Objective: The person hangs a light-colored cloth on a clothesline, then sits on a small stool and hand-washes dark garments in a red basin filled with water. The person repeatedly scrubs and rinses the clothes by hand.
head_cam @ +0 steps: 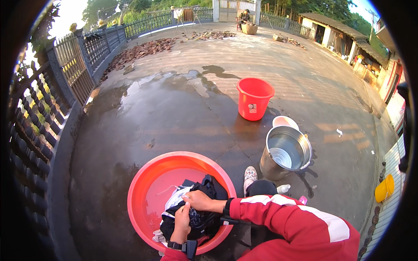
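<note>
My left hand (181, 219) and my right hand (198, 200) meet with curled fingers over a large red plastic basin (135, 195). Both seem to grip a black garment (199, 222) that bunches up beneath them; the exact grip is partly hidden by the fingers. A white cloth (179, 196) lies against the dark clothes, and a pale cloth (159, 236) rests by the basin's near left wall. Shallow water (156, 199) shows in the left part of the basin. Dark straps circle both my wrists.
A metal bucket (272, 166) holding water stands right of the basin, before a pale pink dish (285, 122). Farther off stands a red bucket (253, 107). A white bottle (283, 189) lies near my shoe (250, 176). A person (244, 18) sits by a basket (249, 29).
</note>
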Demonstrator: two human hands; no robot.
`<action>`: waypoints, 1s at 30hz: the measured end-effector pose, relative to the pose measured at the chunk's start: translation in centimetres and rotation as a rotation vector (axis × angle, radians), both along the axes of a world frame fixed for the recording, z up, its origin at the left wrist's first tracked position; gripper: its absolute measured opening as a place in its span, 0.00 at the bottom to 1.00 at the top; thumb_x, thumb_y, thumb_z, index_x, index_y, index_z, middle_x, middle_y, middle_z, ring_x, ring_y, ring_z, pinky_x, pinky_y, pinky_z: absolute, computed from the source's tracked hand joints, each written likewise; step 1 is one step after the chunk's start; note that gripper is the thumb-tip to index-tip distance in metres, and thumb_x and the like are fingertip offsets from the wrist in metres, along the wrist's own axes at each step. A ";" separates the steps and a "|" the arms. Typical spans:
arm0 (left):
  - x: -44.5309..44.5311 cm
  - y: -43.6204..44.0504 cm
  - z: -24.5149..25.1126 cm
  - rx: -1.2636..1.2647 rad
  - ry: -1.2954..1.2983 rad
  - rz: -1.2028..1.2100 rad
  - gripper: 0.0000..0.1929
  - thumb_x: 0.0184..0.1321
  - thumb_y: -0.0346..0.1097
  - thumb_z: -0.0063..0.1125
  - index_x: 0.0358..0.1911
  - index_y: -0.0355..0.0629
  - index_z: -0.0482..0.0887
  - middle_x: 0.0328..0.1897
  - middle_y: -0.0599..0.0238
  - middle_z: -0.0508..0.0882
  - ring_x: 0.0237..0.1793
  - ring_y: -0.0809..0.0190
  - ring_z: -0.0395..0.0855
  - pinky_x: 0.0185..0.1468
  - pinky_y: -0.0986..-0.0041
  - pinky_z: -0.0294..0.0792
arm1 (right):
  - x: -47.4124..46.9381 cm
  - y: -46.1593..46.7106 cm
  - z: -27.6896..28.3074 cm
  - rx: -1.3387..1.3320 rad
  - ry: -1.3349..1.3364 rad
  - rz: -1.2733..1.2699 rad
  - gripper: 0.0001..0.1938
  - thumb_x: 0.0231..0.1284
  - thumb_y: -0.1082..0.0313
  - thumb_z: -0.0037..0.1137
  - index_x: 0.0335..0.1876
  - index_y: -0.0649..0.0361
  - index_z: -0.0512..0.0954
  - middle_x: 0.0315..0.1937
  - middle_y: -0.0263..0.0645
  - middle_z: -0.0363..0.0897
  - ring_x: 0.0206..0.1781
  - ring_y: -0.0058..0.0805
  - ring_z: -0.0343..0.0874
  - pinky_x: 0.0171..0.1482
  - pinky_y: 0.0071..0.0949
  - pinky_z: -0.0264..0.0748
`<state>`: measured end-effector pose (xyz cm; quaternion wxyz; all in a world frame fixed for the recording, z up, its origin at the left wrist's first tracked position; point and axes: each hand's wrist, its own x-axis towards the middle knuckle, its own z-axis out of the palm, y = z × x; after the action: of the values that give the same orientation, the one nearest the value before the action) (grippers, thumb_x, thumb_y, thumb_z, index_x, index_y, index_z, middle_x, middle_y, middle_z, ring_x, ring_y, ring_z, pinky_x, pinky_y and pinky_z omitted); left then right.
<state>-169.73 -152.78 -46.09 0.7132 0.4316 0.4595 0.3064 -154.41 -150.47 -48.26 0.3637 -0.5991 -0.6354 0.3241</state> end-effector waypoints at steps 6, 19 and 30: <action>-3.2 1.0 2.4 0.501 0.617 -0.397 0.17 0.63 0.47 0.64 0.39 0.37 0.85 0.29 0.66 0.82 0.32 0.67 0.78 0.41 0.73 0.70 | -0.1 -0.6 1.3 -0.146 0.288 0.124 0.23 0.73 0.50 0.49 0.36 0.67 0.81 0.31 0.41 0.83 0.36 0.23 0.76 0.42 0.31 0.74; -4.6 0.9 7.0 -0.028 -0.699 0.117 0.12 0.60 0.32 0.58 0.45 0.36 0.82 0.42 0.59 0.87 0.41 0.60 0.87 0.50 0.69 0.79 | 1.9 -0.7 2.4 -0.436 0.261 0.553 0.27 0.73 0.41 0.47 0.50 0.63 0.80 0.46 0.31 0.82 0.51 0.19 0.74 0.59 0.27 0.69; -4.9 2.1 3.5 -0.003 -0.431 0.313 0.18 0.56 0.18 0.53 0.52 0.37 0.76 0.46 0.60 0.85 0.46 0.59 0.86 0.52 0.65 0.80 | 3.1 1.6 4.1 -0.397 0.856 0.039 0.08 0.59 0.70 0.61 0.42 0.59 0.75 0.37 0.33 0.81 0.41 0.23 0.80 0.45 0.25 0.77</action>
<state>-174.66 -150.67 -42.63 0.7392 0.2792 0.3587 0.4969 -151.27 -148.83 -44.18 0.4653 -0.4576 -0.3650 0.6639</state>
